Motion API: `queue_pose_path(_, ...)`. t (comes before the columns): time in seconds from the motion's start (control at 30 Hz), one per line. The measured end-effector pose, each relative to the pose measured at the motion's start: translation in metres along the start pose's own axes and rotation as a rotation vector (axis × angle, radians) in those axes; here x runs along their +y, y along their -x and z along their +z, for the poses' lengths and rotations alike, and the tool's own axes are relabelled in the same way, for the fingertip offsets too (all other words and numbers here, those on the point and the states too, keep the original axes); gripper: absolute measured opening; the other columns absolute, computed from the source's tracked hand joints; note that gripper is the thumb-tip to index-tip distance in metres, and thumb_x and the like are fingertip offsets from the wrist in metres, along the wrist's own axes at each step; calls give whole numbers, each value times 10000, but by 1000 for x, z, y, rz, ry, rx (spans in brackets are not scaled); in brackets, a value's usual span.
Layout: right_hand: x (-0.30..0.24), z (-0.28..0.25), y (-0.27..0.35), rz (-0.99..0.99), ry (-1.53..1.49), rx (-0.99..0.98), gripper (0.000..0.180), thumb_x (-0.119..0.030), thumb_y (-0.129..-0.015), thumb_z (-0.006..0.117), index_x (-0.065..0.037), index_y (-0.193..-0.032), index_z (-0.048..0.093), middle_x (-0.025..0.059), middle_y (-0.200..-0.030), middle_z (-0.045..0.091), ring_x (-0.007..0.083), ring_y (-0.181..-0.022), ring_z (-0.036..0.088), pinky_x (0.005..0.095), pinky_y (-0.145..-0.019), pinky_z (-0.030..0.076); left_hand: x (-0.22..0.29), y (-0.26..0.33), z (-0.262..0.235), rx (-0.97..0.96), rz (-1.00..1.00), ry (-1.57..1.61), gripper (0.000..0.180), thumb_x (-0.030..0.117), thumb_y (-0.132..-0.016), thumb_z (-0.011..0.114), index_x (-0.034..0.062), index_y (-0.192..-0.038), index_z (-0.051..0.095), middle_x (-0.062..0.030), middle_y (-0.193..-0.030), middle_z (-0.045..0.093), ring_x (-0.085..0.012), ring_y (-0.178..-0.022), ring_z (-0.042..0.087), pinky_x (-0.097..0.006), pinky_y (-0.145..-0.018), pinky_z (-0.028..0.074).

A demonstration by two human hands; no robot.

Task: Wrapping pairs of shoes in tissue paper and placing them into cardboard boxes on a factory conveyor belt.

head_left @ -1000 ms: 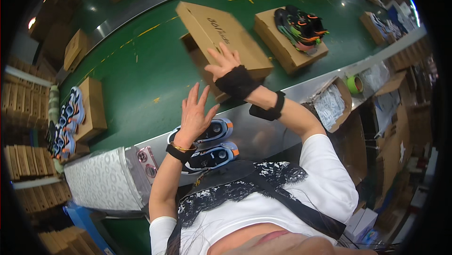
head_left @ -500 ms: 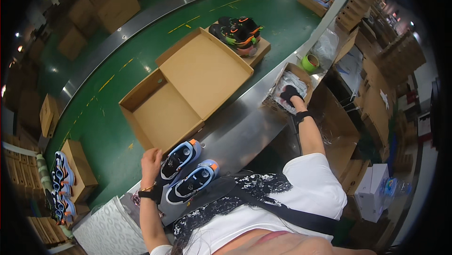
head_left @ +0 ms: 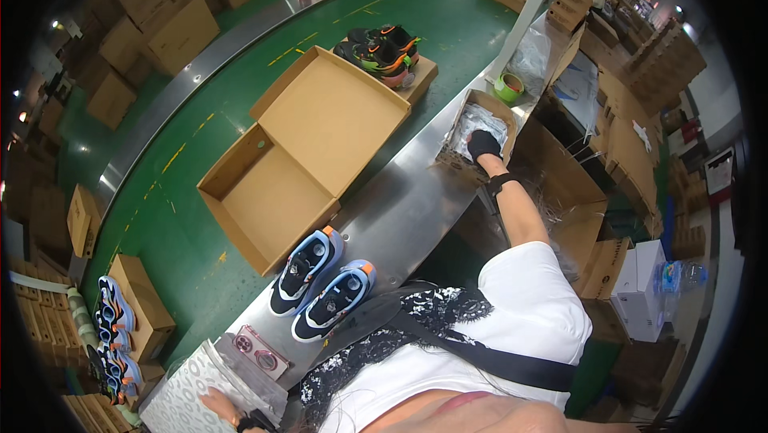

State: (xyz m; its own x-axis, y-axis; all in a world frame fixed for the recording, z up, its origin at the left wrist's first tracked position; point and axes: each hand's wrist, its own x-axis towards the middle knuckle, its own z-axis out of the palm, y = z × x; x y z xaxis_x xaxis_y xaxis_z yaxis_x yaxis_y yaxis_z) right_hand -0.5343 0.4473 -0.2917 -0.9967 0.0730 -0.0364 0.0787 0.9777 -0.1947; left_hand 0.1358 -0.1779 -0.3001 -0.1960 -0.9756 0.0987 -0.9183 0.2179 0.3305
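1. Patterned sheets (head_left: 178,381) lie along the surface's near edge, left of the pink phone (head_left: 260,351); the left grip (head_left: 218,405) rests on them, whether pinching I cannot tell.
2. White packets (head_left: 480,119) fill a small carton (head_left: 458,163) further right on that edge; the right grip (head_left: 484,145) is inside, fingertips hidden, its state unclear.
3. Best to peel 1 sheet by its corner and feel for 1 packet.
4. Green surface (head_left: 200,229), metal-bordered; 2 blue-trimmed shoes (head_left: 336,301) stand at its near edge. Cartons (head_left: 184,31) crowd beyond the far edge.
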Motion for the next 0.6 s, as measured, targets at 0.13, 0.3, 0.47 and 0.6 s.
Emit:
queue_pose_path(0.13,-34,-8,16,-181,-172,493,155,-184,-743,490,-80,-802,589,139,-802,602,300,-758,580,392,-676,460,55,45,-44,-364,-243,-443,670,507,-831,353,95,-1335,195,-206,-1375,125,-383,-1256,118,-559,-956,165)
queue_pose_path(0.3,-172,-66,57,-291,-1255,-58,173,-166,-840,481,-18,-918,524,51,-710,590,77,-543,531,202,-520,420,9,46,-22,-276,-26,-479,549,390,-866,355,131,-1330,216,-236,-1342,187,-427,-1214,182,-564,-934,181)
queue_pose_path(0.47,-283,-61,95,-422,-1314,-579,169,-170,-835,511,-22,-912,537,50,-733,586,87,-583,536,194,-518,420,45,57,-33,-87,41,-268,388,278,-887,351,36,-1169,465,-230,-1246,369,-329,-1160,343,-405,-953,287)
queue_pose_path(0.6,-344,-28,121,-511,-1169,-746,185,-168,-820,522,-8,-912,537,57,-742,593,95,-590,540,216,-537,431,69,65,-48,237,206,-161,311,240,-791,556,39,-1028,557,-181,-975,518,-293,-853,493,-358,-758,401)
